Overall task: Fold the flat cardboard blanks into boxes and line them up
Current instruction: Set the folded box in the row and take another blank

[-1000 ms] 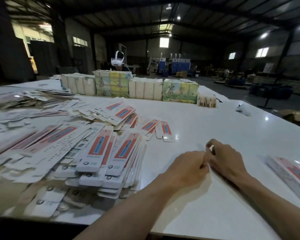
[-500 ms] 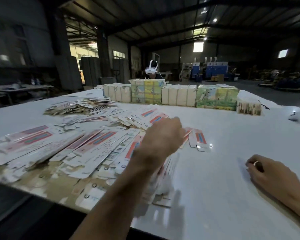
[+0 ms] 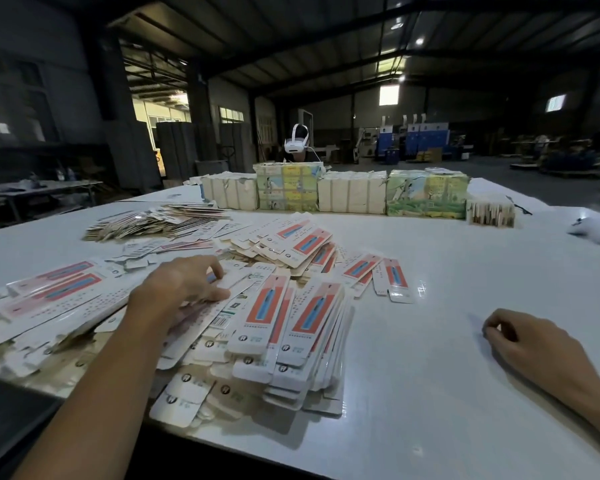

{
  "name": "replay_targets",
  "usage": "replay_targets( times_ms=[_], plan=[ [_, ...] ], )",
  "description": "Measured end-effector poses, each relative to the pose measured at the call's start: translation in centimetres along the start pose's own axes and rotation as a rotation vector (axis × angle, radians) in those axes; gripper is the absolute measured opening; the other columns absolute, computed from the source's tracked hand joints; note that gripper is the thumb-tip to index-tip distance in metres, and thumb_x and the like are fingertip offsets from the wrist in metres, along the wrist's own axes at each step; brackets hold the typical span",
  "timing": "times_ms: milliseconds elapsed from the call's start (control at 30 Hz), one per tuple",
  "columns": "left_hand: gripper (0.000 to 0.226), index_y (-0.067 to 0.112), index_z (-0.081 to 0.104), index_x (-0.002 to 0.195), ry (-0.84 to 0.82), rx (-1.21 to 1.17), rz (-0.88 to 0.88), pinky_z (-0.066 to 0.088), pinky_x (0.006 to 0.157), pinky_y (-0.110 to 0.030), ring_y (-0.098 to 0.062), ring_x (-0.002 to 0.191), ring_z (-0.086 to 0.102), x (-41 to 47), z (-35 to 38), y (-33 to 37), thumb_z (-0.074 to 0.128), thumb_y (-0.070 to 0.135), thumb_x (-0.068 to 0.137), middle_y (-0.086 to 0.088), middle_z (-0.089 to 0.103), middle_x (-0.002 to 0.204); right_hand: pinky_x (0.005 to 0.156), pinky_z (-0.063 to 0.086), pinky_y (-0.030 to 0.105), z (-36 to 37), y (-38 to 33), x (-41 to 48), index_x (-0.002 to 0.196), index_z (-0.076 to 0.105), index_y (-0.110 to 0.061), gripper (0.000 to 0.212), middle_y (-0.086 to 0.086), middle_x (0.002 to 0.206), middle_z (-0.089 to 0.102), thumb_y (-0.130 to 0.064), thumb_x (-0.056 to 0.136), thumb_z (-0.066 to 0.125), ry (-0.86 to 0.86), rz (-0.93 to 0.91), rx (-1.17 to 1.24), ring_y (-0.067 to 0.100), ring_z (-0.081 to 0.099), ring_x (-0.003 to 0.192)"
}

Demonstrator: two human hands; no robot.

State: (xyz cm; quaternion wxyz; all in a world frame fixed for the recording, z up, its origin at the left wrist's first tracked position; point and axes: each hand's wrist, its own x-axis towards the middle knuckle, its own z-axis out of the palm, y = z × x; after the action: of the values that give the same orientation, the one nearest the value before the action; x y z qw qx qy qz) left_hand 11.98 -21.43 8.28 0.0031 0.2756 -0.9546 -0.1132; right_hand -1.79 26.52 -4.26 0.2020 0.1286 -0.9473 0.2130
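Note:
A big heap of flat cardboard blanks point(image 3: 284, 327), white with red and blue print, covers the left half of the white table point(image 3: 430, 375). My left hand point(image 3: 184, 284) lies on top of the heap, its thumb and curled fingers pinching a white blank point(image 3: 238, 282) at the edge. My right hand point(image 3: 530, 337) rests on the bare table at the right with loosely curled fingers and holds nothing. A few loose blanks point(image 3: 392, 278) lie just beyond the heap.
Bundled packs point(image 3: 355, 197) and printed green-yellow packs point(image 3: 426, 197) stand in a row along the table's far edge. A second pile of blanks point(image 3: 153, 223) lies far left. A person wearing a white headset point(image 3: 296, 142) sits behind the packs.
My left hand left my right hand, swung left and came down onto the heap, where it now pinches a blank. My right hand stayed on the table. The view turned left.

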Motion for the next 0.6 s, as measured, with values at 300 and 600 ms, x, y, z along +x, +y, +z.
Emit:
replay_targets(
  times_ms=[300, 600],
  plan=[
    [0.019, 0.034, 0.067, 0.095, 0.259, -0.239, 0.162, 0.047, 0.074, -0.032, -0.015, 0.09, 0.057, 0.4, -0.6, 1.9, 0.083, 0.025, 0.09, -0.008, 0.061, 0.139, 0.06, 0.046, 0.029, -0.4, -0.4, -0.3, 0.082, 0.065, -0.035, 0.02, -0.02, 0.065, 0.067, -0.025, 0.099, 0.062, -0.022, -0.014, 0.007, 0.007, 0.064, 0.065],
    [0.029, 0.029, 0.066, 0.114, 0.081, -0.953, 0.572, 0.062, 0.055, -0.028, -0.015, 0.07, 0.079, -4.0, 0.5, 15.9, 0.082, 0.027, 0.089, -0.007, 0.074, 0.103, 0.059, 0.044, 0.03, -0.1, 0.0, 0.3, 0.083, 0.069, -0.032, 0.02, -0.014, 0.065, 0.066, -0.022, 0.1, 0.063, -0.023, 0.008, 0.165, 0.004, 0.06, 0.062]
  ],
)
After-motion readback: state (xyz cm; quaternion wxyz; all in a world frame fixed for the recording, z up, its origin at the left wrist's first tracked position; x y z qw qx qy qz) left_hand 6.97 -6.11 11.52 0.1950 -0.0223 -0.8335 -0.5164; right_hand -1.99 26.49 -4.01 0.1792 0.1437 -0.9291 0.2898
